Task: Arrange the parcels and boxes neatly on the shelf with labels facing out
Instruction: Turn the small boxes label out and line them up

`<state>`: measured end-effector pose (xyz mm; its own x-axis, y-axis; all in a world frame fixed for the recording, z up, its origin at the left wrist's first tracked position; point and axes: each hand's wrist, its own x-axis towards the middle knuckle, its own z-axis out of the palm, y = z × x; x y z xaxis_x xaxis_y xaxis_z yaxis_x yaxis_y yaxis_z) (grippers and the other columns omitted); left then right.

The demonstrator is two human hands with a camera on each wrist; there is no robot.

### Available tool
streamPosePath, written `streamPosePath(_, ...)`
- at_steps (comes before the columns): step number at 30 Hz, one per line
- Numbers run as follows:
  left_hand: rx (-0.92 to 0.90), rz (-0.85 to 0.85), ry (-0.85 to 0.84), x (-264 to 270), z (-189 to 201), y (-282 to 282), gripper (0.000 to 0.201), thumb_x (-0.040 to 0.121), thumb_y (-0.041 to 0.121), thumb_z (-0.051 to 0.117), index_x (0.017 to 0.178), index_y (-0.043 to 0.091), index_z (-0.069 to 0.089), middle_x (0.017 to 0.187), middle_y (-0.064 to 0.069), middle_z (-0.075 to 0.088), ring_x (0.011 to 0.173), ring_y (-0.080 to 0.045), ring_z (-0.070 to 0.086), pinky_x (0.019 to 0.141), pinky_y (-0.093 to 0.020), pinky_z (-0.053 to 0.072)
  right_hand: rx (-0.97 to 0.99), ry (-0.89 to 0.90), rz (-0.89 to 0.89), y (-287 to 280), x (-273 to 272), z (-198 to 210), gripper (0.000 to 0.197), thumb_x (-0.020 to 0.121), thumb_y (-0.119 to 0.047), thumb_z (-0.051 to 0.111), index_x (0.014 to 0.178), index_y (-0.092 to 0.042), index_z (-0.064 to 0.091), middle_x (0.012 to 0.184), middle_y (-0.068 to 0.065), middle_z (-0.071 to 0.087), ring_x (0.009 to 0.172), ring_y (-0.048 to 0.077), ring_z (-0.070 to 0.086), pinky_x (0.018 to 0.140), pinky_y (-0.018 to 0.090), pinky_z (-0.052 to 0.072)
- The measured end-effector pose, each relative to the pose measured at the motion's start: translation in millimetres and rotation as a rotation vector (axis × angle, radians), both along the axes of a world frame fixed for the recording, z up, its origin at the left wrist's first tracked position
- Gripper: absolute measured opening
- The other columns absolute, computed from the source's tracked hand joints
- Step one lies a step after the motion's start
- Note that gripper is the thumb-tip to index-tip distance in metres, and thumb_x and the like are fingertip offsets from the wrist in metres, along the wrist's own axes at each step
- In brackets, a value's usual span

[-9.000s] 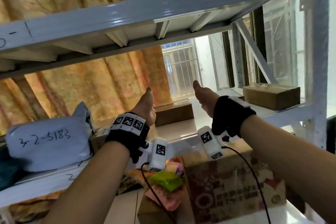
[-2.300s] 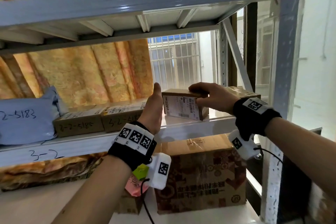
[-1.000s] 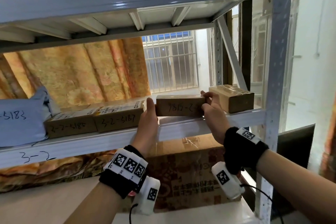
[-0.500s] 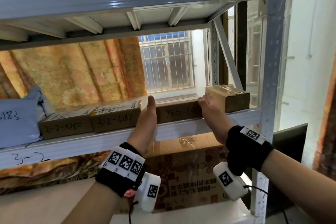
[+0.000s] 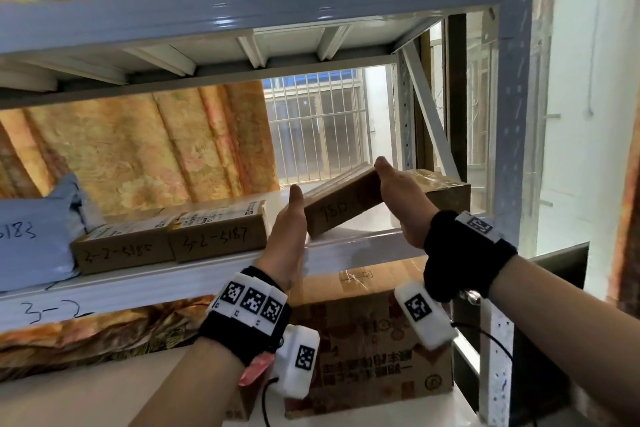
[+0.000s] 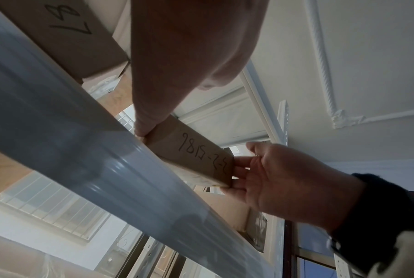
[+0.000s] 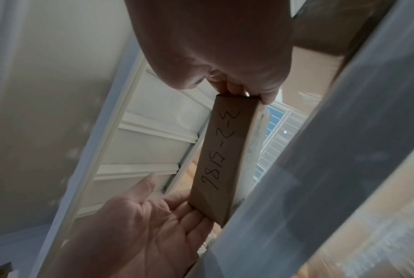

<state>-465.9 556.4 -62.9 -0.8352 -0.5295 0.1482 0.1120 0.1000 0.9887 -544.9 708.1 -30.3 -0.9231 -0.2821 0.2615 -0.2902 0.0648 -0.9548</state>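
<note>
A small brown box with "3-2-5186" handwritten upside down on its front is clamped endwise between my two hands. It tilts, its left end low on the grey shelf and its right end raised. My left hand presses straight fingers against the left end; my right hand presses the right end. The left wrist view shows the box and the right hand with fingers flat on its end. In the right wrist view the left hand has its palm open against the box.
Boxes marked 3-2-5185 and 3-2-5187 stand side by side left of my hands, beside a grey-blue mail bag. Another brown box sits right behind my right hand. A printed carton is on the shelf below; a steel upright bounds the right.
Half a second ago the 5186 box lay flat at the shelf front; now its right end is lifted and the box tilts. Both hands remain on its ends.
</note>
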Motion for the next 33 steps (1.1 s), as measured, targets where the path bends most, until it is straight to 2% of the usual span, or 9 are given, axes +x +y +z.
streamPosePath(6, 0.024, -0.006, -0.011, -5, -1, 7, 0.063, 0.097, 0.065, 0.022, 0.125, 0.019, 0.057, 0.104, 0.002, 0.065, 0.097, -0.009, 0.057, 0.087, -0.030, 0.038, -0.025, 0.174, -0.017, -10, 15, 34, 0.046, 0.104, -0.047, 0.028, 0.087, -0.013, 0.055, 0.079, 0.003, 0.051, 0.078, 0.018, 0.049, 0.071, 0.032, 0.038)
streamPosePath(11, 0.040, -0.136, -0.112, -6, 6, 13, 0.081, 0.097, 0.067, 0.017, 0.147, 0.007, 0.039, 0.152, -0.009, 0.039, 0.140, -0.022, 0.036, 0.118, -0.040, 0.024, 0.080, 0.386, -0.004, -28, 29, 53, 0.063, 0.105, -0.047, 0.026, 0.112, 0.001, 0.067, 0.111, 0.018, 0.067, 0.107, 0.032, 0.059, 0.096, 0.041, 0.044)
streamPosePath(15, 0.151, -0.204, -0.039, -8, 9, 18, 0.078, 0.098, 0.064, 0.019, 0.146, 0.006, 0.039, 0.140, -0.008, 0.054, 0.127, -0.015, 0.051, 0.099, -0.026, 0.040, 0.227, 0.508, 0.038, -39, 32, 56, 0.064, 0.105, -0.044, 0.030, 0.098, 0.009, 0.065, 0.092, 0.021, 0.067, 0.090, 0.033, 0.061, 0.083, 0.038, 0.045)
streamPosePath(18, 0.161, -0.187, -0.016, -7, 7, 15, 0.080, 0.098, 0.064, 0.022, 0.155, 0.008, 0.018, 0.161, -0.007, 0.024, 0.146, -0.018, 0.025, 0.116, -0.032, 0.020, 0.238, 0.557, 0.008, -38, 28, 53, 0.056, 0.107, -0.038, 0.030, 0.076, 0.003, 0.053, 0.077, 0.013, 0.055, 0.080, 0.027, 0.051, 0.074, 0.033, 0.036)
streamPosePath(20, 0.139, -0.173, -0.007, -6, 9, 13, 0.080, 0.096, 0.066, 0.022, 0.156, 0.013, 0.016, 0.163, -0.004, 0.014, 0.149, -0.019, 0.016, 0.121, -0.036, 0.011, 0.217, 0.560, 0.024, -36, 24, 53, 0.049, 0.106, -0.041, 0.030, 0.088, -0.007, 0.061, 0.099, 0.012, 0.065, 0.101, 0.026, 0.056, 0.088, 0.035, 0.041)
streamPosePath(24, 0.104, -0.091, 0.043, -5, 21, 14, 0.080, 0.094, 0.069, 0.024, 0.156, 0.019, 0.018, 0.162, -0.003, 0.018, 0.148, -0.018, 0.021, 0.122, -0.041, 0.012, -0.058, 0.418, 0.027, -28, 13, 42, 0.055, 0.103, -0.050, 0.033, 0.152, -0.026, 0.034, 0.158, -0.004, 0.036, 0.146, 0.015, 0.030, 0.119, 0.034, 0.022)
streamPosePath(27, 0.138, -0.122, 0.077, -6, 25, 21, 0.078, 0.096, 0.066, 0.023, 0.156, 0.016, 0.019, 0.159, -0.003, 0.028, 0.144, -0.017, 0.029, 0.120, -0.036, 0.018, -0.092, 0.274, 0.030, -20, 8, 22, 0.059, 0.104, -0.052, 0.025, 0.152, -0.019, 0.033, 0.155, -0.001, 0.040, 0.142, 0.016, 0.036, 0.110, 0.028, 0.025)
streamPosePath(30, 0.171, -0.190, 0.113, -5, 15, 35, 0.066, 0.100, 0.060, 0.020, 0.135, 0.014, 0.051, 0.115, 0.004, 0.067, 0.107, -0.007, 0.061, 0.097, -0.025, 0.041, -0.082, 0.126, 0.167, -21, 10, -5, 0.053, 0.104, -0.053, 0.021, 0.125, -0.021, 0.058, 0.122, 0.000, 0.064, 0.102, 0.008, 0.063, 0.087, 0.017, 0.047)
streamPosePath(33, 0.256, -0.209, 0.170, -8, 5, 46, 0.063, 0.100, 0.059, 0.019, 0.127, 0.019, 0.060, 0.106, 0.005, 0.075, 0.104, -0.006, 0.066, 0.091, -0.025, 0.047, -0.017, 0.172, 0.187, -28, 9, -15, 0.056, 0.097, -0.066, 0.021, 0.116, -0.031, 0.060, 0.109, 0.008, 0.071, 0.095, 0.021, 0.070, 0.086, 0.044, 0.058)
